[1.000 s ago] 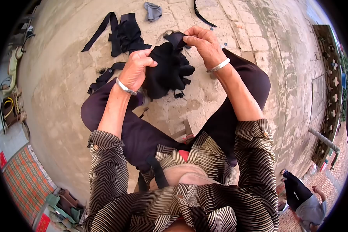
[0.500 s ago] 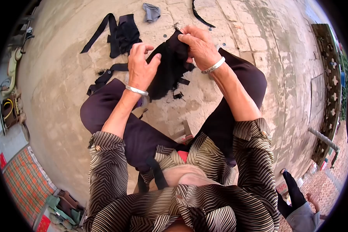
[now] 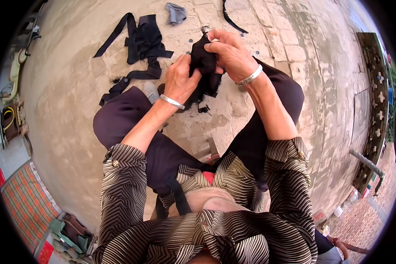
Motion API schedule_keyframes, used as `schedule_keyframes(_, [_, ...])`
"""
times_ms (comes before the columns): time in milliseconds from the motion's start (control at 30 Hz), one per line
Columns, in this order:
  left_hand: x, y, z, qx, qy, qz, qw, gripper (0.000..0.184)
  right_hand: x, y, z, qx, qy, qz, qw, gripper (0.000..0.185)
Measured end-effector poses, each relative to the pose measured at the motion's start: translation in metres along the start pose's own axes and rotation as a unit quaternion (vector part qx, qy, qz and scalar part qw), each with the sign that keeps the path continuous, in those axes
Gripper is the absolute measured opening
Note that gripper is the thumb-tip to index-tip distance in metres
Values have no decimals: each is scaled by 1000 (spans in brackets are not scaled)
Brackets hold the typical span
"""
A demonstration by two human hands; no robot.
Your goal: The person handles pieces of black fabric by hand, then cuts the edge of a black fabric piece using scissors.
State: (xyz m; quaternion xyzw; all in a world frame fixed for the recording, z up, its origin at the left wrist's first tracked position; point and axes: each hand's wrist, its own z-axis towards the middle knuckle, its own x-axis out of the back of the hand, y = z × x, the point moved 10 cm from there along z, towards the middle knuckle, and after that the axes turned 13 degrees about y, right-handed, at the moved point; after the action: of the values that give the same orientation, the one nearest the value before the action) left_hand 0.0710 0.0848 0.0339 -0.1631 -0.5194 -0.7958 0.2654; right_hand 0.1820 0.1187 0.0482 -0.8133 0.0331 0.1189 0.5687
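Note:
Between my knees, a piece of black cloth with frayed edges hangs from both hands. My right hand pinches its upper right edge between thumb and fingers. On the opposite side, my left hand is closed on the cloth, its fingertips partly hidden in the folds. Loose threads stick up at the cloth's top corner. Small black scraps lie on the ground just below it.
Black cloth pieces with long straps lie on the ground beyond my left knee. Near them are a grey cloth and a black strip. A plaid mat is at lower left. Another person's arm shows at lower right.
My left hand has moved right and closed on the cloth; it was open beside it before. The cloth is now bunched up between my hands. The other person has moved lower, mostly out of view.

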Motion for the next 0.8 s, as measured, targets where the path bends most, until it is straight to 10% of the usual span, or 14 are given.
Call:
schedule_keyframes(167, [9,5,0,-25,22,-35,999,13,16,-15,0,40,32,-71,996,13])
schedule_keyframes(467, [-2,-18,-6,215,-93,-291,928,13,33,-16,3,42,44,-98,993,13])
schedule_keyframes(800, [20,32,1,-64,-5,47,997,27,35,-10,6,75,65,-95,990,11])
